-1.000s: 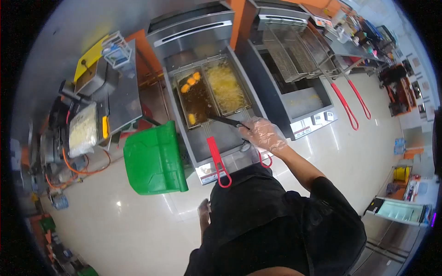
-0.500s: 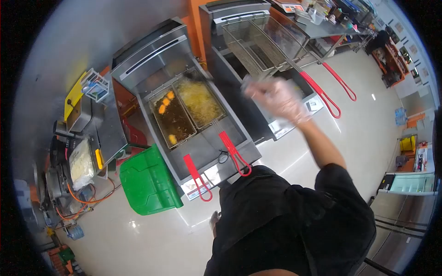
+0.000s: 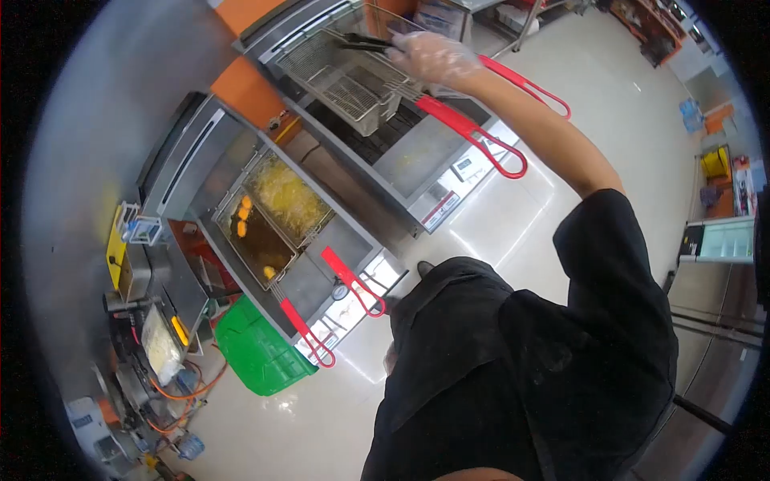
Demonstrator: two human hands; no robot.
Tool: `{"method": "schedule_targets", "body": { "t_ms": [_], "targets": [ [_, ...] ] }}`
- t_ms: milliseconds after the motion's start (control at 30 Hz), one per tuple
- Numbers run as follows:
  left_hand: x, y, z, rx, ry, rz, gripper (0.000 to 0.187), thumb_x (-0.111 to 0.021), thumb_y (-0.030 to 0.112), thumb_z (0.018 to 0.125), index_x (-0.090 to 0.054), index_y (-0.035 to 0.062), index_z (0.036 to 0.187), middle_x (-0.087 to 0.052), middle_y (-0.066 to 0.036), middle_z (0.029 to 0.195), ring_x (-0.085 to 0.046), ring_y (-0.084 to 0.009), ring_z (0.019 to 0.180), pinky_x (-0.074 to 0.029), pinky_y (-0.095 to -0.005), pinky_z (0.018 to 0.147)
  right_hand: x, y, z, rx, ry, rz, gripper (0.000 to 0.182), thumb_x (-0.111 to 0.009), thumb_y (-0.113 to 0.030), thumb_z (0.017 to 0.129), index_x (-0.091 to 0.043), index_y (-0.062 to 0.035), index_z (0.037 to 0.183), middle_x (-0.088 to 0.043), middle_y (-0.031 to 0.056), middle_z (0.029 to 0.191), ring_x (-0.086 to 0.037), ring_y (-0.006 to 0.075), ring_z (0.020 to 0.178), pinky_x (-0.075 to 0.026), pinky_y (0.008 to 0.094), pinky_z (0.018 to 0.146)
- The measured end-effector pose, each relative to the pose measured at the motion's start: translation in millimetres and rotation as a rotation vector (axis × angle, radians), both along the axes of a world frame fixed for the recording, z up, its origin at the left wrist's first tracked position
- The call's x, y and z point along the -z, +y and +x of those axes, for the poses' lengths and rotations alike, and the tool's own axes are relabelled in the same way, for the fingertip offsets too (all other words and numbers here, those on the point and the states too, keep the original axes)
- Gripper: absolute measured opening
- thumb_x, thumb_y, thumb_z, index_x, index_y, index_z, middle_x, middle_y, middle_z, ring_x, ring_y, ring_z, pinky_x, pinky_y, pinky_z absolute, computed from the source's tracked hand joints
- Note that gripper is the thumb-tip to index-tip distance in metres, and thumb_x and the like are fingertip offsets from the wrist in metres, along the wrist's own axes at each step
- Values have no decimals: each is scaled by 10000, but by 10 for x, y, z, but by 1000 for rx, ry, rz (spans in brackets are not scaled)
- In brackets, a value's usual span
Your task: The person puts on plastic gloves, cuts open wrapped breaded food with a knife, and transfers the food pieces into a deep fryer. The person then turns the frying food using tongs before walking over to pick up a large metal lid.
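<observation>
My right hand (image 3: 437,58), in a clear plastic glove, is closed around black tongs (image 3: 365,42). The tongs reach left over an empty wire fryer basket (image 3: 345,88) that rests raised on the right-hand fryer (image 3: 413,160). This basket's red handle (image 3: 453,116) sticks out below my wrist. Only a sliver of my gloved left hand (image 3: 391,358) shows beside my dark clothing; its fingers are hidden. In the left-hand fryer (image 3: 333,228), several orange-yellow pieces (image 3: 243,216) float in dark oil in one basket. Oil (image 3: 281,192) bubbles and foams in the other.
A green bin lid (image 3: 261,349) stands beside the left fryer. Further left are a bag of pale food (image 3: 160,345), a yellow-handled tool (image 3: 180,330) and an orange hose (image 3: 192,394). A second red handle (image 3: 525,84) juts out from the right fryer.
My right hand has moved up and away over the right fryer's baskets, and the black tongs now show clearly in it. The view has turned, shifting the fryers left. The left hand is more hidden.
</observation>
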State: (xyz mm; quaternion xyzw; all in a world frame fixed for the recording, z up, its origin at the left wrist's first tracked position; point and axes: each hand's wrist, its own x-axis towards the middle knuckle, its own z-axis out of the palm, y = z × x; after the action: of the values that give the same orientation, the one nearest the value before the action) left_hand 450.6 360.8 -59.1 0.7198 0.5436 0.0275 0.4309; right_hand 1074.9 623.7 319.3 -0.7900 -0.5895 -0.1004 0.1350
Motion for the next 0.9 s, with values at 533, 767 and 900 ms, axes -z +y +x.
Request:
{"method": "schedule_targets", "body": {
  "t_ms": [533, 767, 900],
  "targets": [
    [596, -643, -704, -1027, -517, -955, 564, -514, 399, 1035, -434, 84, 1497, -594, -110, 1382, -598, -313, 1155, -476, -434, 953, 88, 17, -34, -4, 65, -3, 474, -551, -447, 998, -627, -14, 1177, -687, 220, 1103, -644, 380, 1094, -510, 502, 921],
    [150, -819, -204, -1068, -439, -680, 538, -571, 377, 987, -543, 32, 1400, -645, -141, 1288, -645, -241, 1071, -526, -397, 874, 482, 368, 230, 0, 231, -264, 504, -589, -448, 967, -637, 18, 1154, -644, 288, 1168, -586, 468, 1127, -465, 515, 945],
    [-91, -984, -137, -1080, -392, -605, 405, -571, 323, 985, -650, 27, 1250, -676, -87, 1187, -664, -190, 1025, -541, -354, 886, 885, 416, 781, -161, -2, -218, 457, -575, -386, 938, -674, 30, 1098, -659, 313, 1090, -614, 492, 1068, -474, 559, 881]
  ]
}}
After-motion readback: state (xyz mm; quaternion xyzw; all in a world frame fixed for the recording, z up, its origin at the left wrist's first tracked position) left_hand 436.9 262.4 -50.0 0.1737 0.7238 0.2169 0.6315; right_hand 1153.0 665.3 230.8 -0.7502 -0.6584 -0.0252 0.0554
